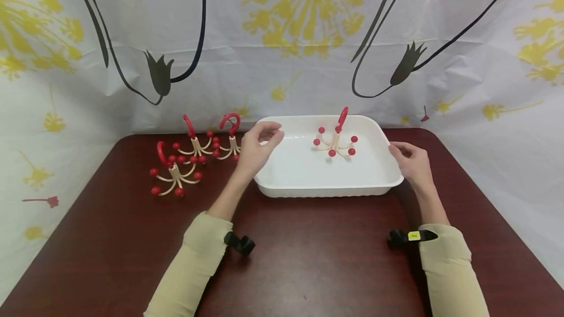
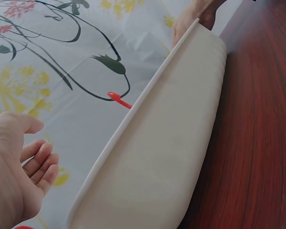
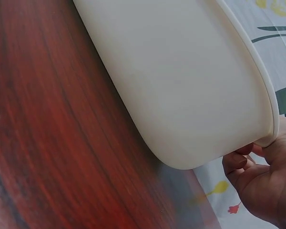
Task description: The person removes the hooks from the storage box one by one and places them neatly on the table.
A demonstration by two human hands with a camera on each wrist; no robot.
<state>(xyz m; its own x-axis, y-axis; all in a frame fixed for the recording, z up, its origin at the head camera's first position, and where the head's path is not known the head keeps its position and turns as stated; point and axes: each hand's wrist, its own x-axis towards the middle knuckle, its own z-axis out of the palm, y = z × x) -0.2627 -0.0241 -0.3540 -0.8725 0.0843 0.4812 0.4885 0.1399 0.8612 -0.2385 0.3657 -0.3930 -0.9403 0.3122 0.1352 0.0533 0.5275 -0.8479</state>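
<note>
A white rectangular tray [image 1: 291, 172] stands on the table, and my right hand [image 1: 413, 163] pinches its right rim between thumb and fingers, as the right wrist view confirms with the hand [image 3: 271, 176] at the tray's corner. My left hand [image 1: 260, 148] hovers at the tray's left edge, fingers loosely bent, nothing between them. Inside the tray sits a hook hanger [image 1: 336, 142] with a red hook on top and cream arms tipped with red balls. In the left wrist view only its red hook [image 2: 118, 98] shows above the tray wall.
Left of the tray, three similar hook hangers stand close together: one in front [image 1: 175, 172], one behind it [image 1: 196, 146], and one [image 1: 232, 146] partly hidden by my left hand. The dark red-brown table [image 1: 308, 258] meets a patterned cloth [image 1: 273, 77] behind.
</note>
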